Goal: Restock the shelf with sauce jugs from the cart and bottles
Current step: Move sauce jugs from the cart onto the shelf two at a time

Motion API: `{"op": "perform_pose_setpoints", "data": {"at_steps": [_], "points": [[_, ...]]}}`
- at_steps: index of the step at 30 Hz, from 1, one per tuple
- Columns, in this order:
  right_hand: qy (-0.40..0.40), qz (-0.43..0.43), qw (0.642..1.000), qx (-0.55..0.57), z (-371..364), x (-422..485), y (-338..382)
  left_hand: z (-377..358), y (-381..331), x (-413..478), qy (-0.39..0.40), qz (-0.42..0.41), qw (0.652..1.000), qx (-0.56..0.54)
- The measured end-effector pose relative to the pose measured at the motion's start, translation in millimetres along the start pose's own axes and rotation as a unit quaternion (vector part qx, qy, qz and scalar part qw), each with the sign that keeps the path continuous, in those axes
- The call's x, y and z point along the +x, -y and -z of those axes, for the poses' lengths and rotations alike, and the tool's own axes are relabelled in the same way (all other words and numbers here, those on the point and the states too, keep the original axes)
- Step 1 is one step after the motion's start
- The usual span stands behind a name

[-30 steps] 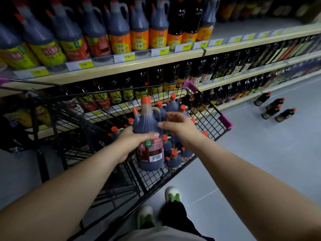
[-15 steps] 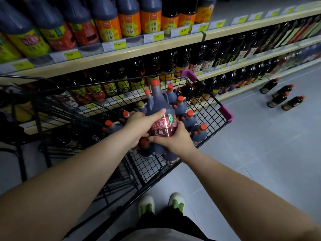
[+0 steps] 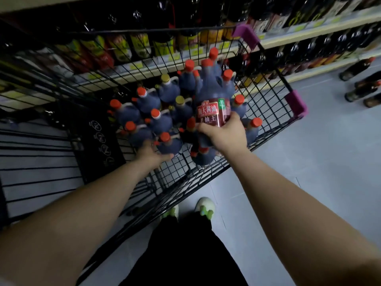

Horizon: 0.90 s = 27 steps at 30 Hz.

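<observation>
Red-labelled sauce jug (image 3: pixel 213 104) is gripped round its lower body by the right hand (image 3: pixel 224 135), roughly upright over the cart (image 3: pixel 270 112). Shelf (image 3: pixel 309 32) lies far, beyond it. Left hand (image 3: pixel 151 154) touches a near jug (image 3: pixel 168 144); its grip cannot be told.

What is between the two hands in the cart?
Red-capped jugs stand in the cart between the left hand and the right hand, head view.

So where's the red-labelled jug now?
Head view, mid-frame: the red-labelled jug is held by the right hand above the other jugs in the cart, near its purple right corner.
</observation>
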State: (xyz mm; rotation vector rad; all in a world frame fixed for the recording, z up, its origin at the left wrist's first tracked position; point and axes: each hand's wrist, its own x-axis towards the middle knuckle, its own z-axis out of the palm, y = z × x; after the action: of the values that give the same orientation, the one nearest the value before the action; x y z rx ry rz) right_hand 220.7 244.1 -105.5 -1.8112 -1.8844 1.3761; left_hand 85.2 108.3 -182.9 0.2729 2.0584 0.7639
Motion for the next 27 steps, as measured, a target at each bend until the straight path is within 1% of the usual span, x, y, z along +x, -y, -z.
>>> {"op": "perform_pose_setpoints", "data": {"at_steps": [2, 6, 10, 12, 15, 17, 19, 24, 27], "points": [[-0.001, 0.003, 1.0, -0.009, -9.7, 4.1, -2.0, -12.1, 12.0, 12.9, -0.006, 0.008, 1.0, -0.01], [0.012, -0.016, 0.999, -0.035, -20.0, 13.2, -12.3, -34.1, 40.0, 48.8, -0.023, -0.02, 0.999, -0.013], [0.025, -0.04, 0.997, -0.062, -19.5, 19.2, -13.7, -50.9, 52.4, 56.2, -0.023, -0.055, 0.998, -0.009], [0.03, -0.04, 0.996, -0.068, -19.6, 20.2, -13.3, -62.2, 49.7, 56.2, -0.057, -0.043, 0.996, -0.045], [0.041, -0.036, 0.996, -0.073, -19.5, 20.2, -12.3, -75.8, 35.9, 56.7, -0.137, -0.026, 0.986, -0.095], [0.041, -0.04, 0.996, -0.074, -19.5, 21.0, -13.4, -80.7, 32.5, 64.5, -0.167, -0.019, 0.979, -0.113], [0.038, -0.042, 0.996, -0.076, -19.6, 20.9, -13.4, -81.4, 31.5, 67.5, -0.175, -0.005, 0.978, -0.117], [0.04, -0.043, 0.996, -0.072, -19.3, 20.4, -13.7, -78.6, 32.3, 66.1, -0.176, -0.024, 0.982, -0.059], [0.043, -0.049, 0.996, -0.057, -19.4, 17.7, -13.4, -66.0, 30.5, 64.1, -0.144, -0.028, 0.989, 0.003]]}}
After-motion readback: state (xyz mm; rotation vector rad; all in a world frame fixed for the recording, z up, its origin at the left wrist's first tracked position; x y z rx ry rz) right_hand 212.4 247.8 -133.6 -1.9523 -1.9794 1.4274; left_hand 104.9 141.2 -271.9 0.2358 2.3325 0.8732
